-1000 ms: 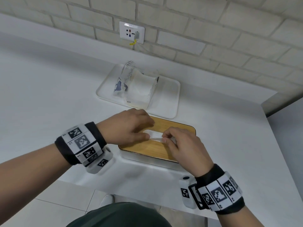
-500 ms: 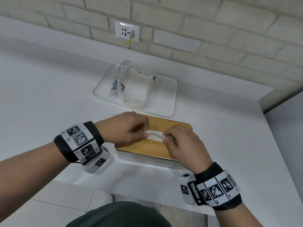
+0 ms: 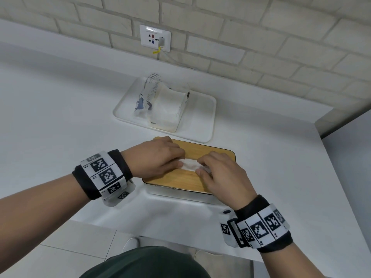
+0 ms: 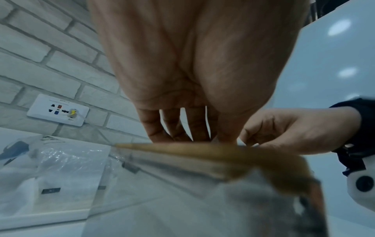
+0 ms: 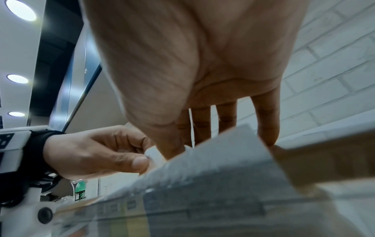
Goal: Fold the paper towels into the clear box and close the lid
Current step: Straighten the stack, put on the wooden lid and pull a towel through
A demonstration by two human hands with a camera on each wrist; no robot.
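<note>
The clear box (image 3: pixel 176 194) stands near the counter's front edge with its wooden lid (image 3: pixel 176 182) down on it. A white paper towel (image 3: pixel 189 164) sticks up from the middle of the lid. My left hand (image 3: pixel 177 162) pinches its left end between thumb and fingers, as the right wrist view confirms: left hand (image 5: pixel 142 158), towel (image 5: pixel 152 154). My right hand (image 3: pixel 201 168) holds the towel's right end, with the other fingertips down on the lid (image 5: pixel 324 160). In the left wrist view both hands, left hand (image 4: pixel 202 133) and right hand (image 4: pixel 284 131), meet above the lid's edge (image 4: pixel 182 148).
Behind the box, a white tray (image 3: pixel 202 119) carries an opened plastic pack of paper towels (image 3: pixel 164 105). A wall outlet (image 3: pixel 155 38) with a plugged cable sits on the brick wall. The counter's front edge runs just below my wrists; a wall corner closes the far right.
Both hands have stayed at the towel on the lid. The left fingers have drawn in closer onto its left end. The box has not moved.
</note>
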